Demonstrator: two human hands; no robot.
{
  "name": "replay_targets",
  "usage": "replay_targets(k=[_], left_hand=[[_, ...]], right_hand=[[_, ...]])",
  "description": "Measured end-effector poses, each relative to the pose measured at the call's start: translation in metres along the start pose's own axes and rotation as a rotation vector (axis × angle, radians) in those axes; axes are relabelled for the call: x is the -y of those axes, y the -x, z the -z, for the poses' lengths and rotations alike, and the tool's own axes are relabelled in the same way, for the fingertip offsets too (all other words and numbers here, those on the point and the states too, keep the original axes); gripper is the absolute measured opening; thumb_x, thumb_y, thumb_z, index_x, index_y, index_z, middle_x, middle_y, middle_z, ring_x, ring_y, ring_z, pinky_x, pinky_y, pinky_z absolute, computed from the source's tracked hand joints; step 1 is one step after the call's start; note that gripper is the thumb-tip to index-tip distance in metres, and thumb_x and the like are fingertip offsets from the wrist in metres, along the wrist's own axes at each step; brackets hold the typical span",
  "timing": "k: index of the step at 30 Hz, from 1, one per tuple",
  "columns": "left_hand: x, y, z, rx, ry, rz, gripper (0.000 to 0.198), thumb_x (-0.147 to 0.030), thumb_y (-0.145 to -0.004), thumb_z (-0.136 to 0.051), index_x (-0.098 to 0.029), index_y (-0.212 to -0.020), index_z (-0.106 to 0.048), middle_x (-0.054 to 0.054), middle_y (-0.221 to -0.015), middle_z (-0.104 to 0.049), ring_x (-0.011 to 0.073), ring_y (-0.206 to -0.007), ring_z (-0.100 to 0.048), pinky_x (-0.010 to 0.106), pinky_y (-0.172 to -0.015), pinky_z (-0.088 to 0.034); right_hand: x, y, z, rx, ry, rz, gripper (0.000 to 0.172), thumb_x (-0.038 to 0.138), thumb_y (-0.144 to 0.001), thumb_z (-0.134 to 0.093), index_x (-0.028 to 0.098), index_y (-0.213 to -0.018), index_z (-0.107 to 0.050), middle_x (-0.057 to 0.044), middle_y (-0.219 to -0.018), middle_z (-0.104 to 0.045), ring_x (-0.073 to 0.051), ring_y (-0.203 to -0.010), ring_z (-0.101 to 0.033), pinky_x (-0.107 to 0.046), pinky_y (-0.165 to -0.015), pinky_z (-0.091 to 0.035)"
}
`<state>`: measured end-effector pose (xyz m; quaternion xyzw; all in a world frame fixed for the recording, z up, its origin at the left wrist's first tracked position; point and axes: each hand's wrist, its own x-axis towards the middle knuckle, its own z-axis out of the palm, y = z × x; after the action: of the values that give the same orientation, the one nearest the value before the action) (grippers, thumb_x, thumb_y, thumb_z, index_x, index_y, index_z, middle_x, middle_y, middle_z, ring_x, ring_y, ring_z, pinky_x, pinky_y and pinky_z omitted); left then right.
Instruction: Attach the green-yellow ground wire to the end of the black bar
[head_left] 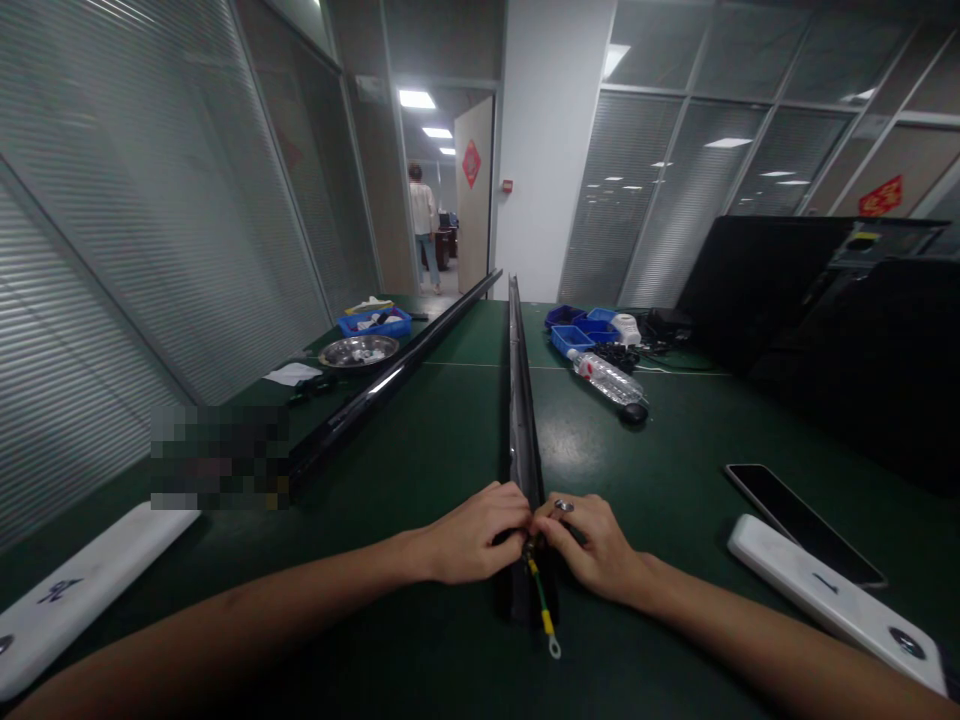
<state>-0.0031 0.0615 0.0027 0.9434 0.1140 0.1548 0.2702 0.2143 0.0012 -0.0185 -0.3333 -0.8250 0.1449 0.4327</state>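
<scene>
A long black rail [516,400] runs away from me down the middle of the green table [420,440]. At its near end my left hand [484,530] curls over the left side, fingers closed. My right hand [589,545], with a ring on one finger, is closed at the same spot from the right, thumb and finger pinched. From between the hands hangs a short green-and-yellow wire [541,595] ending in a ring terminal. The fingertips meet at the wire's upper end. What exactly each hand pinches there is hidden.
Another black rail [397,375] lies on the left. Beyond it stand a metal bowl [358,351] and a blue tray [375,322]. Right: blue bins [571,339], a plastic bottle [609,380], a phone [802,520], white devices [832,590]. A person [422,215] stands beyond the doorway.
</scene>
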Motion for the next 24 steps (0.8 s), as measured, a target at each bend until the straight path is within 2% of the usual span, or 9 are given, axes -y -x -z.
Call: replay_targets(k=[17, 24], left_hand=[[-0.0004, -0.001, -0.0014, -0.017, 0.0, -0.009, 0.014, -0.014, -0.095, -0.047, -0.019, -0.095, -0.06, 0.005, -0.095, -0.063, 0.0216, -0.097, -0.056, 0.035, -0.093, -0.043], [-0.0001, -0.0003, -0.0009, 0.0, -0.01, 0.006, 0.015, -0.013, -0.095, -0.047, -0.019, -0.1, -0.06, 0.006, -0.101, -0.064, 0.022, -0.101, -0.056, 0.035, -0.095, -0.043]], right_hand=[[-0.0033, -0.0015, 0.0014, 0.058, -0.101, 0.032, 0.034, 0.027, -0.111, -0.042, 0.018, -0.089, -0.066, -0.004, -0.081, -0.069, -0.016, -0.072, -0.066, -0.027, -0.069, -0.047], [-0.0032, 0.0007, 0.0017, 0.068, -0.018, 0.005, 0.033, 0.028, -0.112, -0.042, 0.019, -0.092, -0.066, -0.004, -0.082, -0.069, -0.015, -0.072, -0.066, -0.028, -0.067, -0.043]])
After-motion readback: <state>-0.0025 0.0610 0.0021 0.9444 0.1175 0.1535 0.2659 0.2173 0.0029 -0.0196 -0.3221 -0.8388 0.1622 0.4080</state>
